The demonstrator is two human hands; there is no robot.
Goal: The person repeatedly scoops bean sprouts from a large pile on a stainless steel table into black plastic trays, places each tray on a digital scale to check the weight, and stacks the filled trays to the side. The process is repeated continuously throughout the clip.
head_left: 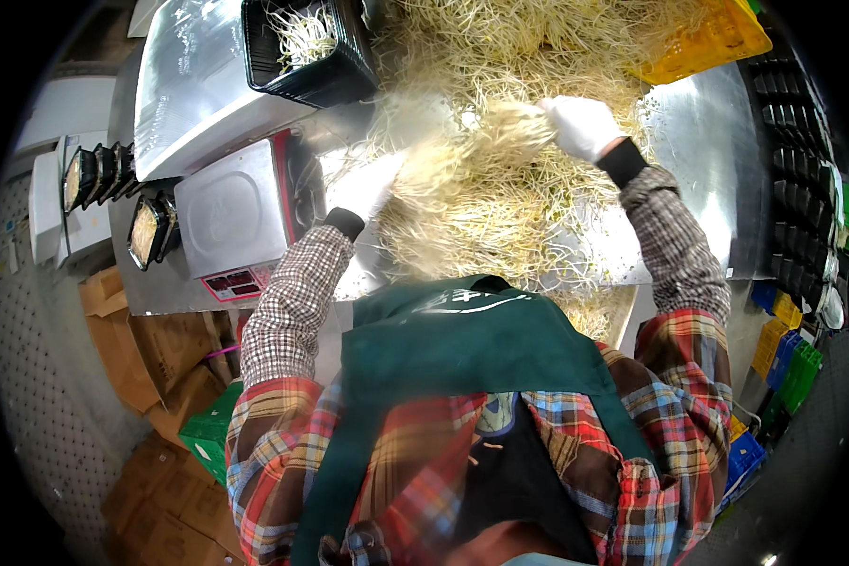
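Note:
A large heap of pale bean sprouts (500,222) covers the middle of the metal table. My right hand (583,127), in a white glove, has its fingers closed on the right end of a loose clump of sprouts. This clump is smeared by motion and stretches leftward over the heap. At its left end is my left hand (366,184), also gloved in white and washed out by glare. Its fingers appear closed into the sprouts, though their tips are hidden. Just left of that hand sits a flat-topped weighing scale (228,203) with a red-edged panel.
A stack of black trays (349,71), sprouts in the top one, stands beyond the scale. Filled black packs (146,231) are at the far left. A yellow crate (712,42) tips out more sprouts at back right. Black tray stacks (797,170) line the right side.

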